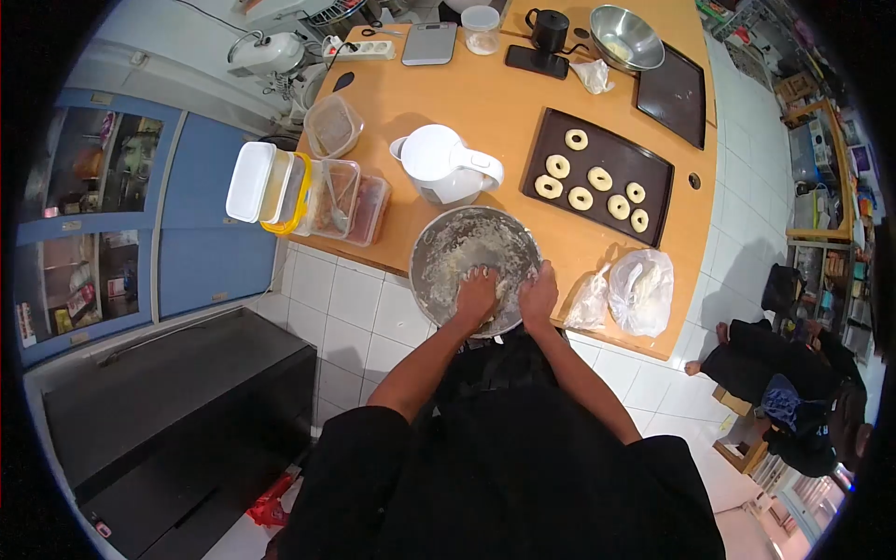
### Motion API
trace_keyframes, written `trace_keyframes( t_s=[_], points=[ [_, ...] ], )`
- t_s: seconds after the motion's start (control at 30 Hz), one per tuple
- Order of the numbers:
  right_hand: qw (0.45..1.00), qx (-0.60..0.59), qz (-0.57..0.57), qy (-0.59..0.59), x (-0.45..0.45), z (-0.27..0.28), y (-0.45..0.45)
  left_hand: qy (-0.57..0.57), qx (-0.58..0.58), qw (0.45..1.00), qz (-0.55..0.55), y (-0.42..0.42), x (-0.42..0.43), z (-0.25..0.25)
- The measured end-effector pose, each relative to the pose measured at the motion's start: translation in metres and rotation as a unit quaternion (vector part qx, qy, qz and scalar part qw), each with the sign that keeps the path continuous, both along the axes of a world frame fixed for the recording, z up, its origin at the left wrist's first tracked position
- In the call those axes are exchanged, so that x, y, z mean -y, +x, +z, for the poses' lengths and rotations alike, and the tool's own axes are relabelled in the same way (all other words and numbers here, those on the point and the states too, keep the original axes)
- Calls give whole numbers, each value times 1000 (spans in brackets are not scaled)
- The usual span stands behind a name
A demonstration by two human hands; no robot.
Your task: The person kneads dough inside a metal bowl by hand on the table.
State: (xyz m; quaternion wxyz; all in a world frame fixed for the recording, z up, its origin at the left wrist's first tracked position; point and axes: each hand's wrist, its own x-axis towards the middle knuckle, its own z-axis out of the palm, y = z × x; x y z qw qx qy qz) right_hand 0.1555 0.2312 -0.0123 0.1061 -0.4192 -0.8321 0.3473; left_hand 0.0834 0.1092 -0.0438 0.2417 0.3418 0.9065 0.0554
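Observation:
A metal mixing bowl stands at the table's near edge, its inside coated with flour and sticky dough. My left hand reaches down into it, fingers whitened and curled into the dough, which the hand partly hides. At the bowl's right side, my right hand is closed around the rim. Just behind the bowl is a white electric kettle, its handle pointing right.
Right of the bowl lie plastic bags. Behind them a dark baking tray carries several dough rings. Plastic containers crowd the left edge. Farther back are a scale, a black kettle and a steel bowl. Another person is at right.

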Motion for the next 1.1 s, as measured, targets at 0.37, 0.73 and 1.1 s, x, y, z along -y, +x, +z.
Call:
trace_keyframes(
  t_s=[0.37,0.73,1.1],
  points=[
    [998,5,1,-64,-2,8,6,109,-97,988,56,-24,-11,-17],
    [999,17,-21,-39,6,19,7,300,27,870,391,-34,-13,-58],
    [996,69,3,-58,4,11,20,188,-85,970,130,-23,-5,5]
  ],
)
